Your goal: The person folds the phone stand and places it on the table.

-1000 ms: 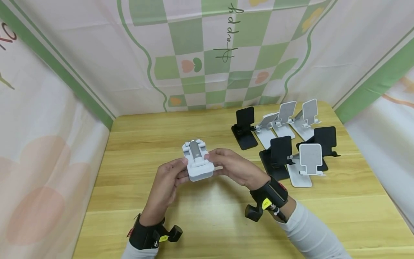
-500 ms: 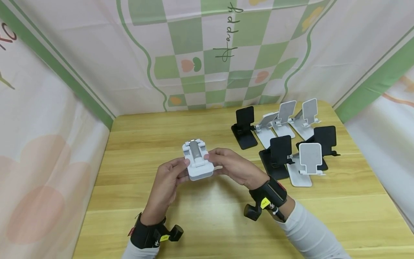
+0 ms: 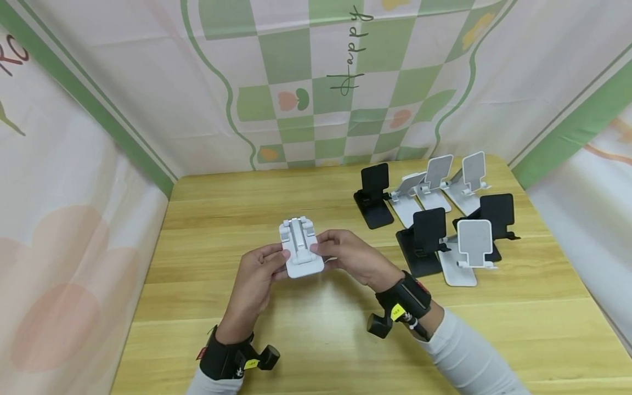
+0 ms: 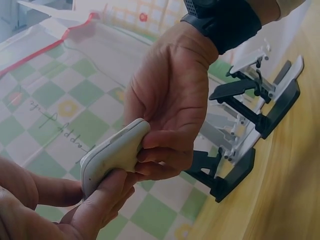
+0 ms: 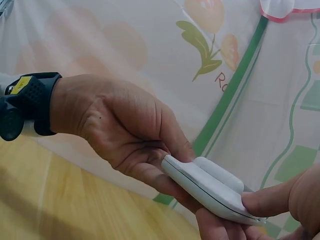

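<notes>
A white folding phone stand, folded flat, is held up between both hands over the table. My left hand grips its left edge, thumb on top and fingers beneath. On the opposite edge my right hand pinches it the same way. The hinge arm and grey-white centre strip face up in the head view. From the left wrist view, the smooth underside of the phone stand shows, with fingers on both edges. The right wrist view gives its thin side, the phone stand lying tilted between the two thumbs.
Several opened phone stands stand at the right of the wooden table: a black stand at the group's left, another black stand nearer, and a white stand at the front. A patterned cloth hangs behind the table.
The phone stand has tilted so its top face shows flatter to the head camera and its near edge looks thinner. The right hand and wrist have shifted slightly left.
</notes>
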{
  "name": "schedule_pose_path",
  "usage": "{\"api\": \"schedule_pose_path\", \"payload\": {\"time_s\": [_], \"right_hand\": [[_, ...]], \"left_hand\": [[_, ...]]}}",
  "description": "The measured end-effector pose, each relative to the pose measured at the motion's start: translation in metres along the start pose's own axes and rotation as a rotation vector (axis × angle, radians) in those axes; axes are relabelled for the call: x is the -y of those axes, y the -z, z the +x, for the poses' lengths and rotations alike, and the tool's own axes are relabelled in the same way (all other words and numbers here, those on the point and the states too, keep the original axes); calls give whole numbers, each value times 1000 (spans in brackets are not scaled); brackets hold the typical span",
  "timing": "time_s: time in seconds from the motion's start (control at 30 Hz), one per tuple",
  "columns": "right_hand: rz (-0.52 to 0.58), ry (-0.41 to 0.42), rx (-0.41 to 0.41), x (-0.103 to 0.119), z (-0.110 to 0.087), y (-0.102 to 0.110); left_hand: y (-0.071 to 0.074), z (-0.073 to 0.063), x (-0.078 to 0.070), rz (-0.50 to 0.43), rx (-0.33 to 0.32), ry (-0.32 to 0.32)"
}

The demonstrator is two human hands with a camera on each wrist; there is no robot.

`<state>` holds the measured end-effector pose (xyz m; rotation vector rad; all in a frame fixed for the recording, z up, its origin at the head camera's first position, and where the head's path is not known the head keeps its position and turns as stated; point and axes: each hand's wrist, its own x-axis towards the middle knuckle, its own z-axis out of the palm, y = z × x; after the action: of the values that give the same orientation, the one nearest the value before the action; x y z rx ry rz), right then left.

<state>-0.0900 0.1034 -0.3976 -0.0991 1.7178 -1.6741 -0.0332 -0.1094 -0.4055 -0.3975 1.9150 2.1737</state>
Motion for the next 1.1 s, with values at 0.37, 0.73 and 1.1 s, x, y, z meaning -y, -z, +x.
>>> {"api": "schedule_pose_path", "payload": {"time_s": [0.37, 0.73, 1.1], "right_hand": [[-6, 10, -27, -2, 0, 0], [-123, -20, -157, -8, -4, 3], [-186, -42, -153, -20, -30, 25]], "left_hand": [[-1, 1, 1, 9, 0, -10], [17, 22, 12, 200, -92, 58], [69, 49, 30, 259, -233, 213]]}}
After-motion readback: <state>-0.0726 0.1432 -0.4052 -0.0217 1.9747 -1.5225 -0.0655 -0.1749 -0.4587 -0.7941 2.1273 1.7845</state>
